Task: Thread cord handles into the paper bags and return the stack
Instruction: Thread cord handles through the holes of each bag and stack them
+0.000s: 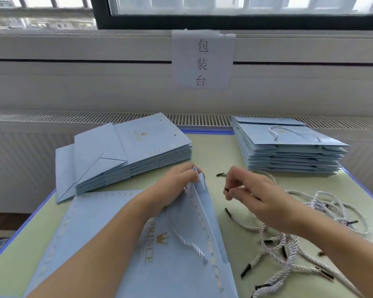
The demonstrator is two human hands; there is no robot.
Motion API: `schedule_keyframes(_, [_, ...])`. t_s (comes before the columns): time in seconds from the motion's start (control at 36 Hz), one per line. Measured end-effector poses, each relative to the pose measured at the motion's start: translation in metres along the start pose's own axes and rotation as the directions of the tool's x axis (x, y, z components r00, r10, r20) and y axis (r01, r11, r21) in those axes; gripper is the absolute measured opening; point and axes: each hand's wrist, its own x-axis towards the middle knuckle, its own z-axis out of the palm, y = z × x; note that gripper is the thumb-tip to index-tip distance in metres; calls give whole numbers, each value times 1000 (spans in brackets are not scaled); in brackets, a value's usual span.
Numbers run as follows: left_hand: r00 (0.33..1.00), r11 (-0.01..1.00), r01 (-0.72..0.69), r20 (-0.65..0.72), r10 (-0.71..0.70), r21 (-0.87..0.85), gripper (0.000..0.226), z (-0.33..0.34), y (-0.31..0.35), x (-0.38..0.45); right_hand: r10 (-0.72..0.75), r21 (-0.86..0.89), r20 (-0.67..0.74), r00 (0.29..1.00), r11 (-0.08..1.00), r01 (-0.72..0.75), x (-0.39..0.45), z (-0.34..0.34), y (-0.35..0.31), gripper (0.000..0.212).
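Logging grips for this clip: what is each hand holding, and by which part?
Left hand pinches the light blue paper bag at its open top edge. Right hand pinches a white twisted cord by its black tip.

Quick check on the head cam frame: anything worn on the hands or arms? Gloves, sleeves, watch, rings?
Nothing visible. The left hand and right hand are both bare: no gloves, rings or tape. Both forearms are uncovered to the frame edge, with no sleeve cuff, watch or wristband in view. Anything worn above the forearms is out of frame.

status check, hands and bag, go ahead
Left hand holds bag rim open. Right hand pinches cord tip, not yet threaded. Nothing in the way.
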Motion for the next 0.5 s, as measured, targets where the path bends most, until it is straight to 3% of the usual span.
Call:
schedule_keyframes(0.11, [999, 996, 19, 36, -16, -82, 33, -2, 4, -3, 29, 106, -135, 990, 994, -14, 15, 2, 1, 26])
schedule_keyframes(0.31, [993, 975, 56, 118, -31, -214, 30, -7, 3, -5, 190, 80, -72, 979, 980, -184, 35, 21, 3, 28])
schedule_keyframes(0.5, [989, 955, 60, 148, -18, -290, 25, -9, -1, -3, 213, 20, -37, 976, 977, -213, 35, 30, 3, 27])
